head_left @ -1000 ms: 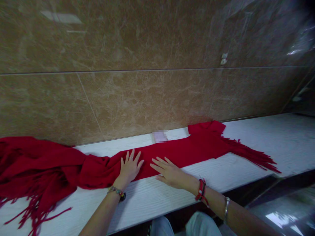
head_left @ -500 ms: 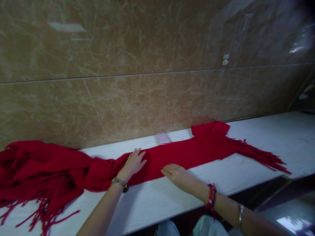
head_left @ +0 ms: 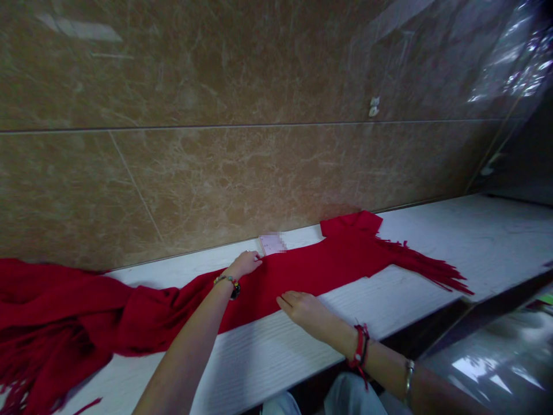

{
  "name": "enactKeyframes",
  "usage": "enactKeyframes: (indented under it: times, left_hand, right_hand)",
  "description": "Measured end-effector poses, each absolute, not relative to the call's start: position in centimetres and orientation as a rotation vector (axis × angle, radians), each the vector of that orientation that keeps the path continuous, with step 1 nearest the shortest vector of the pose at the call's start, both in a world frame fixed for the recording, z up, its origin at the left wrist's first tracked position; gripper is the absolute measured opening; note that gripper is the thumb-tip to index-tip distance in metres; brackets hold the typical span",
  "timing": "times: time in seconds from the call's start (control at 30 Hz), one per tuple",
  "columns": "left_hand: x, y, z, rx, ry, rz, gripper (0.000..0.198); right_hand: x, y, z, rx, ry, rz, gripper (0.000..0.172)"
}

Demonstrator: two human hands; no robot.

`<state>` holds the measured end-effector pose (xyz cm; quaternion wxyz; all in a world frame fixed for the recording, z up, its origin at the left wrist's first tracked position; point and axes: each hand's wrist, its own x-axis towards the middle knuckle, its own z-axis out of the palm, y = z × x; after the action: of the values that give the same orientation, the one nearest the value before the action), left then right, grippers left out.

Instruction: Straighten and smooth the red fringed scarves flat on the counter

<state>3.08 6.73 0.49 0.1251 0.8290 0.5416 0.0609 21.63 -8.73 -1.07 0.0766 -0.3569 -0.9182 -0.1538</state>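
Brown tiles [head_left: 242,184] back a white desk [head_left: 259,369]. Left hand [head_left: 244,264] curls at the far edge of a red scarf [head_left: 319,265], right hand [head_left: 305,312] at its near edge; whether fingers [head_left: 288,298] grip, I cannot tell.

A beaded bracelet [head_left: 235,287], red wristband [head_left: 358,351], silver bangle [head_left: 409,378] and pale trousers [head_left: 352,397] show.

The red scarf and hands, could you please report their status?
Left hand at far edge of red scarf; right hand at near edge. Scarf flat mid-length, bunched at left. Flat pink item beside far edge.
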Motion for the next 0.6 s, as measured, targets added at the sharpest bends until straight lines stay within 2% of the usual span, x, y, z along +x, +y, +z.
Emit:
enactKeyframes:
  times: [0.3, 0.47, 0.6]
  left_hand:
    - [4.1, 7.7, 1.3, 2.245, 1.589, 0.16, 0.029]
    - [5.4, 8.5, 2.0, 2.18, 1.5, 0.169, 0.028]
    - [6.5, 8.7, 2.9, 2.107, 1.419, 0.271, 0.016]
  right_hand:
    - [22.2, -8.0, -1.5, -1.236, -2.608, -0.55, 0.004]
    - [22.8, -8.3, -1.7, -1.232, -2.579, -0.526, 0.007]
    - [23.6, -8.5, -1.5, -1.249, -2.547, -0.505, 0.012]
